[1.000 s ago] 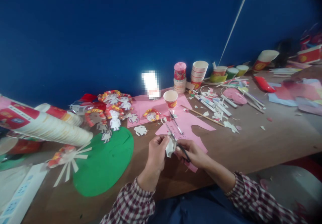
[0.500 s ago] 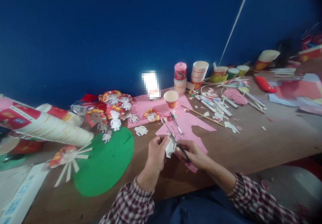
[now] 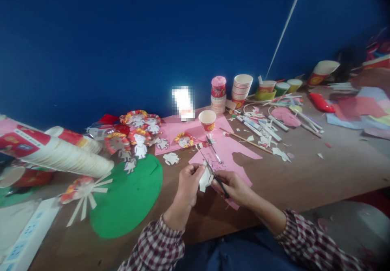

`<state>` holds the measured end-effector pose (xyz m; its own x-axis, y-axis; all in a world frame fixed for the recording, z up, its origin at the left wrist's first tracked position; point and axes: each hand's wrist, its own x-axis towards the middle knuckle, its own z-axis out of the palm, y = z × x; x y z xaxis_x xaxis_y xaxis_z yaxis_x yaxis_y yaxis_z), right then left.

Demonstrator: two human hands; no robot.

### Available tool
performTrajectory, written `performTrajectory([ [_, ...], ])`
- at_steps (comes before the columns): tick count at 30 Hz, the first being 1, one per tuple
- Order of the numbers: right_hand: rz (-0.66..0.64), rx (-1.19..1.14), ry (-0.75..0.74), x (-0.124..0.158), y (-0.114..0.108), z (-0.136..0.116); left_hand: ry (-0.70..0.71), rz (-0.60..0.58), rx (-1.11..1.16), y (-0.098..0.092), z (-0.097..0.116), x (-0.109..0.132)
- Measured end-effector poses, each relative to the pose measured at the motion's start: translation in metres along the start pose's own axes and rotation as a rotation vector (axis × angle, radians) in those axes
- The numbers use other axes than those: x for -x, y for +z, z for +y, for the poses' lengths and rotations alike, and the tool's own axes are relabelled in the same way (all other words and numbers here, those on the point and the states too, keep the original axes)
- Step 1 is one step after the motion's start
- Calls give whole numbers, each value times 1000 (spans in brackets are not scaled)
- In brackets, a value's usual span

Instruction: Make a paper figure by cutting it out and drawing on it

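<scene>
**Hands on paper and scissors, only small shifts vs 1 s ago**

Diff: left cuff sits slightly farther toward 9 o'clock; lower end of the white paper swings a touch toward 7. Both grips unchanged. Surroundings look the same, bar a slight view shift.

Left hand [image 3: 188, 185]: pinching the white paper [image 3: 205, 182] between thumb and fingers. Paper sits at its 3 o'clock, touching the fingertips.

Right hand [image 3: 234, 186]: closed around the dark handles of the scissors [image 3: 221, 186], blades pointing to 11 and overlapping the paper in view. Blade gap too small to tell. Paper lies at this hand's 9 o'clock, just beside the fingers.

Around: pink sheet [image 3: 227, 153] below and beyond both hands. From left hand: paper cup [image 3: 207, 121] at 12–1, white cutout [image 3: 171, 158] at 10–11, green disc [image 3: 128, 206] at 8–9. From right hand: thin stick [image 3: 247, 142] at 1.
</scene>
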<state>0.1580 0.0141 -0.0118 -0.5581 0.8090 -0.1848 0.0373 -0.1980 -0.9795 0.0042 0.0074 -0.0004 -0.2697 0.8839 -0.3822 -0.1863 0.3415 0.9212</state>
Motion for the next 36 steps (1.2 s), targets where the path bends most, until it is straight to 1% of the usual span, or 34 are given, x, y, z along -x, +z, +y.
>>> performTrajectory([
  [3,-8,-7,25,0,-1,-1,-30,-58,-30,-5,4,0],
  [6,-36,-33,42,-1,-3,1,-59,-88,-48,-9,9,0],
  [12,-96,-45,13,-1,-8,4,-79,-106,-66,-11,14,-1],
  [14,-104,-35,18,-2,-8,2,-75,-108,-78,-12,14,-2],
  [20,-111,-36,28,0,-7,-1,-77,-166,-135,-15,15,-3],
  [25,-107,-27,36,0,-7,-1,-88,-169,-149,-15,16,-3],
  [36,-119,-8,48,-2,-8,3,-89,-153,-99,-14,15,-3],
])
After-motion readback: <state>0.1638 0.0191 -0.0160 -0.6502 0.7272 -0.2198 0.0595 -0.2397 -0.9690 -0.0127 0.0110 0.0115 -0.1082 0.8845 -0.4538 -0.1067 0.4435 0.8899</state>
